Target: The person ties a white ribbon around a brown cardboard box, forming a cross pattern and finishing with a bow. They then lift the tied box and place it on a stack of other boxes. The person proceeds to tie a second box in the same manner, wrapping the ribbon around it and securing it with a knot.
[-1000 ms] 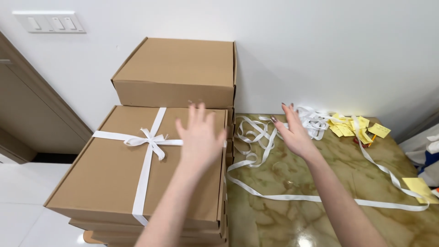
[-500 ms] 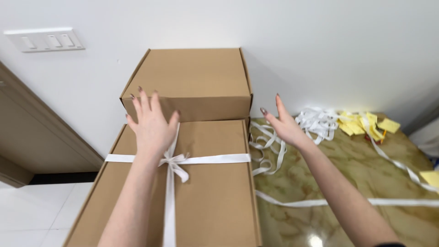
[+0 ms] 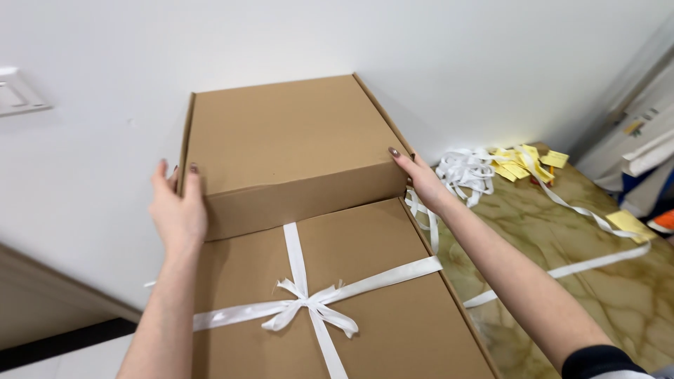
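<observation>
**Two hands on the plain box**

The left hand [image 3: 179,210] presses flat against the near left corner of the plain brown cardboard box [image 3: 288,147], fingers up along its side wall. The right hand [image 3: 420,175] grips the opposite near corner, fingertips on the right edge (so the box is grasped between both palms rather than pinched). That box sits at the back against the white wall [image 3: 435,56], just behind and touching the flat brown cardboard box tied with a white ribbon bow [image 3: 309,309], which lies nearest the camera. To the right is a marbled green-brown tabletop [image 3: 604,281], with loose white ribbon strips [image 3: 467,172] piled near the right wrist and small yellow paper tags [image 3: 523,161] beyond them. A white wall switch plate [image 3: 17,91] shows at the upper left.
</observation>
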